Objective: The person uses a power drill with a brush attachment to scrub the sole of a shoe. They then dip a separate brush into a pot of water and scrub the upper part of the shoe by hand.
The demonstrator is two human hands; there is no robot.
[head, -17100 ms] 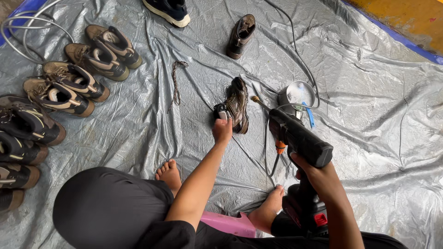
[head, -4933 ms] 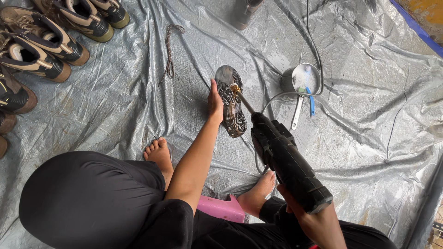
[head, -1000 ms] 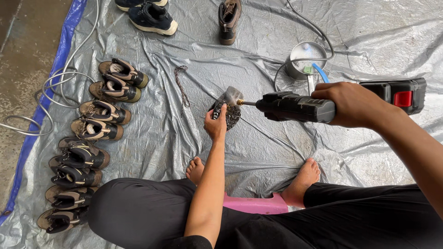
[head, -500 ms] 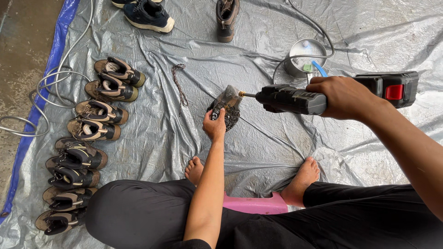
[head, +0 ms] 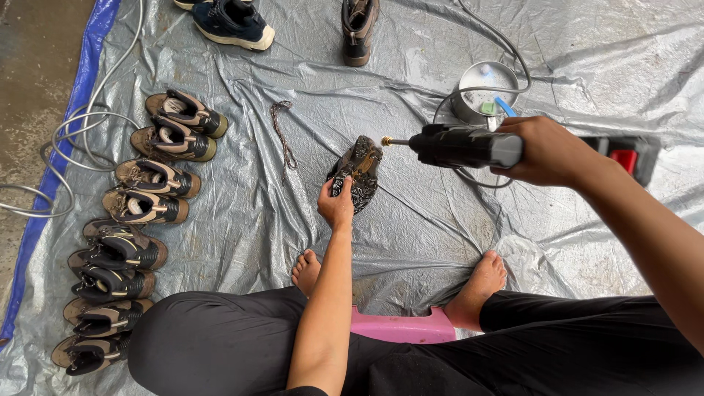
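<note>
Grey tarpaulin [head: 220, 242], wrinkled and wet-looking, covers the ground under you, with a blue edge [head: 44, 191] along its left side and bare concrete beyond.

Your left hand [head: 337, 205] has its grip pinched on the lower end of a dark shoe [head: 358, 170], holding it tilted with the muddy sole turned up, roughly at the middle of the tarpaulin and just ahead of your bare feet. Your right hand [head: 546, 150] is wrapped tight round the body of a black spray gun [head: 462, 147], held level, its brass nozzle [head: 385, 141] just beside the upper end of the shoe; you cannot tell whether the two touch. A red part [head: 625, 158] shows at the gun's rear, past your wrist.

Behind the gun sits a round metal pot [head: 477, 92] with a blue-handled brush [head: 504, 106] in it, and a grey hose [head: 506, 51] curls past it. A loose shoelace [head: 282, 136] lies left of the shoe. Further left, a column of brown and black shoes [head: 139, 213] runs along the tarpaulin's side, next to coiled grey cable [head: 88, 125]. At the top lie a navy sneaker [head: 233, 22] and a brown boot [head: 359, 26]. You sit low on a pink stool [head: 400, 326], in black trousers.
</note>
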